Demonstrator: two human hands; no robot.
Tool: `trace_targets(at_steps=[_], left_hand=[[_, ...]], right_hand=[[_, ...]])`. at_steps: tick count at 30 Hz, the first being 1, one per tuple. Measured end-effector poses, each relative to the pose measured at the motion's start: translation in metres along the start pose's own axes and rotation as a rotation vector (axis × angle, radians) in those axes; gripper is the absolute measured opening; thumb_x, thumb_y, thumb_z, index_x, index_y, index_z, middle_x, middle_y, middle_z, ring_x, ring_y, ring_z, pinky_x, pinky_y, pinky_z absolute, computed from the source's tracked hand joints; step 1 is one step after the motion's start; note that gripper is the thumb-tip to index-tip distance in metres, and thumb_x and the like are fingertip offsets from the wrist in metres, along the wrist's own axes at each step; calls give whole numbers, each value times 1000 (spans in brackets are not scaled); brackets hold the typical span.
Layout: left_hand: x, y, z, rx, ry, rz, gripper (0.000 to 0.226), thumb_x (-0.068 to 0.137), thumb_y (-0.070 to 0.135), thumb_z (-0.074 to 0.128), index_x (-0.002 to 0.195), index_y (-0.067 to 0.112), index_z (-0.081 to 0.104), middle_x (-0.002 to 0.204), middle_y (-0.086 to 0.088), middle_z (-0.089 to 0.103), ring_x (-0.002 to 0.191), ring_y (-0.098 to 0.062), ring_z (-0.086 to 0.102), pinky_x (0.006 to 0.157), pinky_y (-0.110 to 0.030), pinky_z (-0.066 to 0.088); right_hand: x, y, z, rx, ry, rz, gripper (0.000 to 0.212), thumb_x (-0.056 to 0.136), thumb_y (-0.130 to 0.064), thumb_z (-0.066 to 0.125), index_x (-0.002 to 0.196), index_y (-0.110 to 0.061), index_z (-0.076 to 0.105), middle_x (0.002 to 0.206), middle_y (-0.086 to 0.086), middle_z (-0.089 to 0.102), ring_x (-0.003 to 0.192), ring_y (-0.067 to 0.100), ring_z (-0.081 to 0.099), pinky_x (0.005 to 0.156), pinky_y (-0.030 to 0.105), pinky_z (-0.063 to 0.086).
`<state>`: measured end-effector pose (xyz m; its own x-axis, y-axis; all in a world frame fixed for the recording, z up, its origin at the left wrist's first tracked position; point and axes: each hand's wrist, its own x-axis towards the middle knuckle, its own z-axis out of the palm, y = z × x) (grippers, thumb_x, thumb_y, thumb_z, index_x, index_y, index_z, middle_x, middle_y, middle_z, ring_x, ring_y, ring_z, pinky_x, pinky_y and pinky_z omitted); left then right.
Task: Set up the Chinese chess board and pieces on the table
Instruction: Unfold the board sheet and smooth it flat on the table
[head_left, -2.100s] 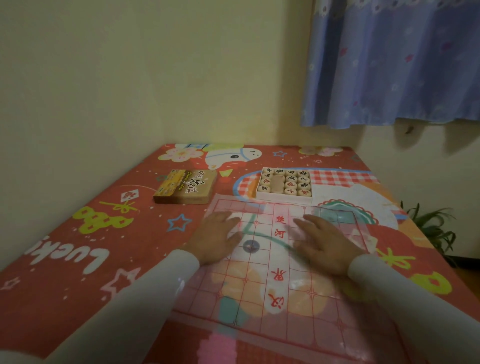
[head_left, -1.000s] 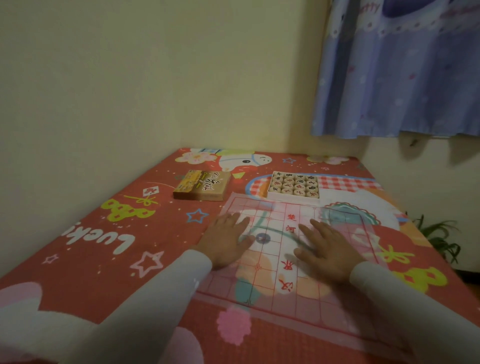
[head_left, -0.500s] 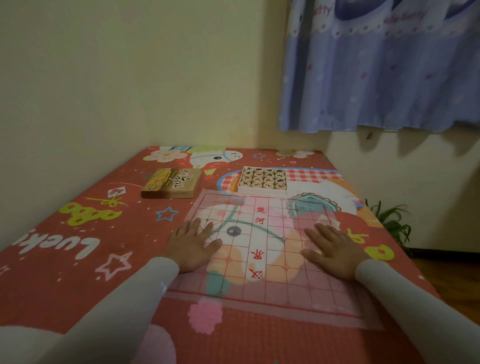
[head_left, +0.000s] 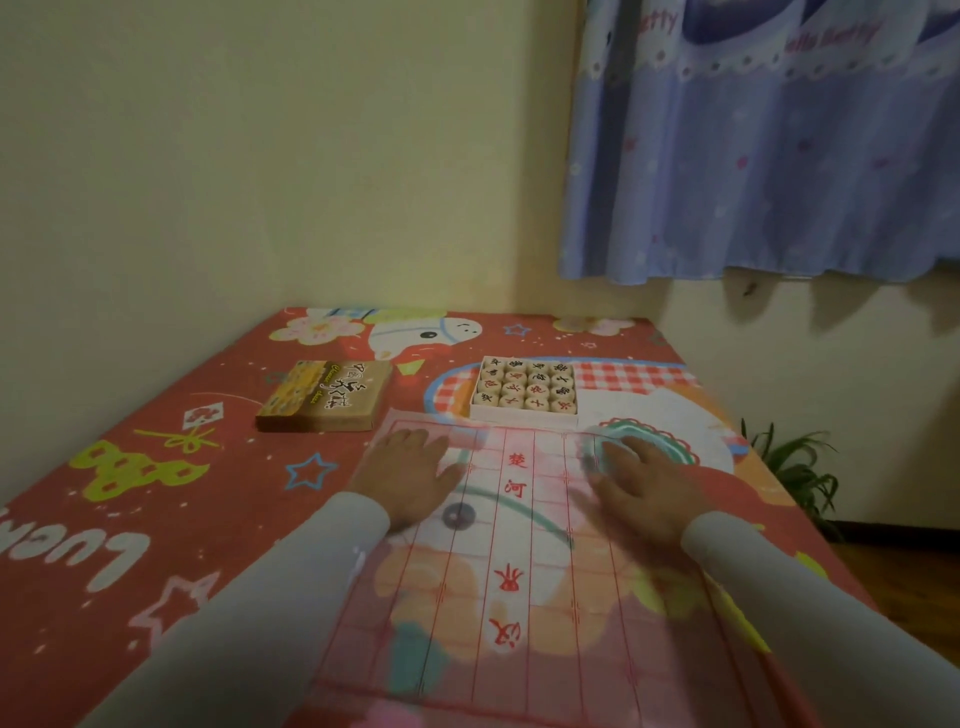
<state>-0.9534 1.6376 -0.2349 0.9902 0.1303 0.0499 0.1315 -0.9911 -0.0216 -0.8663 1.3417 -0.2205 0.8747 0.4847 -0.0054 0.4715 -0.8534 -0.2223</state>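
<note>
Both hands have slid up toward the far edge of the thin translucent plastic chess sheet with red grid lines. The left hand and right hand lie flat, fingers straight, well apart, smoothing it. Red characters read 楚河. Next, probably, lifting pieces from the white tray of round wooden pieces; the brown box lid bears blurred lettering.

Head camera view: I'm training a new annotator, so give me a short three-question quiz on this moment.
1. True or false: both hands lie flat on the board sheet.
2. Where are the chess pieces? A) spread over the grid B) in the open tray beyond the sheet C) in the left hand
3. Fill in: the box lid lies to the ____ of the tray.

Key: 1 true, the right hand too; 2 B; 3 left.
</note>
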Motion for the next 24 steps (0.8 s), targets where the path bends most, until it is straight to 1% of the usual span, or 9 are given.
trace_targets(at_steps=[4, 6, 8, 10, 12, 16, 19, 22, 24], left_hand=[[32, -2, 9, -77, 8, 8, 56, 95, 55, 28, 143, 27, 37, 148, -5, 42, 135, -26, 35, 114, -41, 25], [45, -9, 18, -64, 9, -6, 61, 93, 58, 25, 146, 28, 30, 153, -6, 33, 141, -26, 28, 117, -43, 21], [44, -16, 26, -60, -45, -46, 71, 88, 68, 15, 150, 33, 20, 160, -7, 18, 146, -28, 14, 118, -47, 13], [46, -18, 32, -78, -97, -85, 74, 87, 73, 10, 151, 37, 12, 162, -6, 7, 147, -32, 5, 119, -49, 7], [40, -15, 32, -83, -111, -100, 73, 88, 72, 10, 152, 37, 8, 162, -6, 2, 148, -32, 1, 119, -49, 4], [26, -10, 26, -75, -147, -137, 74, 89, 73, 11, 153, 37, 3, 162, -6, -4, 148, -31, -3, 118, -48, -1], [22, -9, 22, -85, -163, -156, 73, 89, 72, 12, 153, 37, 3, 162, -6, -5, 148, -31, -4, 118, -49, -1], [22, -10, 18, -116, -160, -171, 69, 92, 68, 14, 153, 36, 7, 162, -6, -1, 148, -32, -2, 118, -51, 0], [21, -10, 16, -142, -115, -144, 68, 93, 66, 16, 153, 34, 13, 162, -5, 6, 148, -30, 3, 118, -49, 3]], right_hand=[[31, 0, 12, 42, 21, -49, 63, 93, -61, 30, 147, -28, 28, 156, 2, 24, 142, 23, 23, 115, 40, 20], [41, 6, 20, 14, -17, -60, 63, 94, -62, 28, 149, -30, 23, 158, 0, 19, 144, 24, 18, 116, 39, 16], [42, 9, 29, -62, -64, -69, 71, 89, -70, 19, 151, -35, 14, 161, -1, 10, 147, 24, 8, 118, 41, 8], [45, 15, 34, -113, -78, -59, 74, 85, -74, 11, 151, -39, 6, 161, -1, 2, 148, 24, -1, 118, 43, 0], [44, 19, 34, -141, -85, -64, 76, 83, -75, 7, 150, -40, 2, 161, -1, -2, 148, 24, -5, 117, 44, -3], [38, 22, 32, -187, -96, -86, 89, 70, -81, -5, 149, -41, -3, 161, -1, -6, 148, 24, -8, 116, 43, -6], [37, 25, 33, -185, -115, -86, 87, 71, -81, -3, 149, -42, -5, 161, -2, -8, 147, 23, -10, 116, 42, -7], [37, 30, 35, -192, -115, -94, 95, 65, -86, -10, 149, -43, -4, 161, -3, -7, 148, 22, -9, 116, 43, -7], [36, 35, 35, -195, -110, -80, 102, 60, -88, -14, 150, -42, -2, 161, -3, -7, 148, 22, -8, 116, 43, -6]])
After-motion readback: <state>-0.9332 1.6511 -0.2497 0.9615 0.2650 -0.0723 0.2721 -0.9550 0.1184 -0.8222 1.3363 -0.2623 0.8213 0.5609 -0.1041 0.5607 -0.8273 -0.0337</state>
